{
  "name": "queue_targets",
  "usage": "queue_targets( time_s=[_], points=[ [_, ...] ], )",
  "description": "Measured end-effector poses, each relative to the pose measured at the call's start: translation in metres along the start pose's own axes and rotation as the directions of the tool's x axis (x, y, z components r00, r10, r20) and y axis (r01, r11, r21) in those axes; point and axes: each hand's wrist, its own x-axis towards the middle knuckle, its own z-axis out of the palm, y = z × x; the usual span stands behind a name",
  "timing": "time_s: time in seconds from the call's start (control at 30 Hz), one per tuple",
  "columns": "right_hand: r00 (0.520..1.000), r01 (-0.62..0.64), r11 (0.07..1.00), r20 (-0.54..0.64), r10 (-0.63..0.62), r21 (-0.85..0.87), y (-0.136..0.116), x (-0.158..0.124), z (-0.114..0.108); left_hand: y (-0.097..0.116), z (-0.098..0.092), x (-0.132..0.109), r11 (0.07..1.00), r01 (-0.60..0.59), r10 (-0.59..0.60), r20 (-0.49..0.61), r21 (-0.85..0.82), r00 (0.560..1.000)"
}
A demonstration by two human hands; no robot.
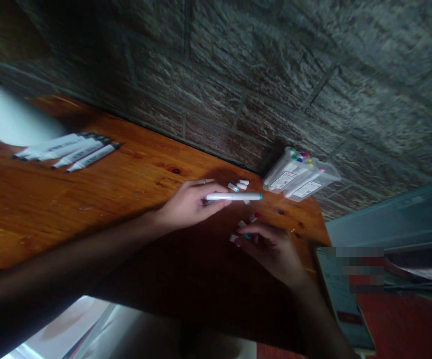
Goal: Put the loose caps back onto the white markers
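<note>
My left hand [189, 203] grips a white marker [234, 197] with a teal tip, holding it level above the wooden table [89, 194]. My right hand [272, 247] rests lower right, fingers pinched on a small teal cap [246, 236]. Several loose white caps [240, 185] lie just beyond the marker, and a red-tipped one [255, 216] sits between my hands.
A clear box of coloured markers [298, 174] leans against the stone wall [276, 75] at the table's back. Several white markers [70, 152] lie in a row at the far left beside a white object [10, 119]. A book or tablet [345, 294] sits at the right edge.
</note>
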Motion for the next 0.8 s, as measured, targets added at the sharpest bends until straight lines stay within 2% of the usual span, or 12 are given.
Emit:
queue_targets(
  time_s=[0.13, 0.33, 0.43, 0.5, 0.6, 0.7, 0.8],
  points=[
    [0.992, -0.046, 0.999, -0.115, 0.044, -0.02, 0.001, 0.0, -0.004, 0.0, -0.001, -0.001, 1.0, 0.014, -0.013, -0.01, 0.005, 1.0],
    [0.999, 0.047, 0.999, -0.013, -0.048, -0.023, 0.003, 0.003, 0.003, 0.001, -0.001, 0.0, 1.0, 0.006, -0.006, -0.003, -0.002, 1.0],
    [0.99, -0.02, 1.0, -0.14, 0.018, -0.014, 0.004, 0.002, -0.001, 0.001, -0.002, 0.0, 1.0, 0.009, -0.009, 0.004, 0.004, 1.0],
    [0.965, -0.093, 0.995, -0.247, 0.086, -0.017, 0.004, 0.001, -0.008, 0.0, -0.002, -0.001, 1.0, -0.001, 0.001, 0.007, 0.005, 1.0],
    [0.939, -0.143, 0.989, -0.319, 0.125, -0.031, 0.004, -0.001, -0.015, -0.001, -0.002, -0.001, 1.0, -0.006, 0.006, 0.016, 0.001, 1.0],
    [0.949, -0.126, 0.991, -0.297, 0.109, -0.039, 0.003, -0.001, -0.013, -0.001, -0.001, -0.001, 1.0, 0.001, 0.0, 0.012, -0.01, 1.0],
    [0.989, -0.032, 0.997, -0.144, 0.022, -0.071, 0.0, -0.001, -0.003, 0.001, -0.001, 0.0, 1.0, -0.011, 0.011, 0.013, -0.026, 1.0]
  ],
)
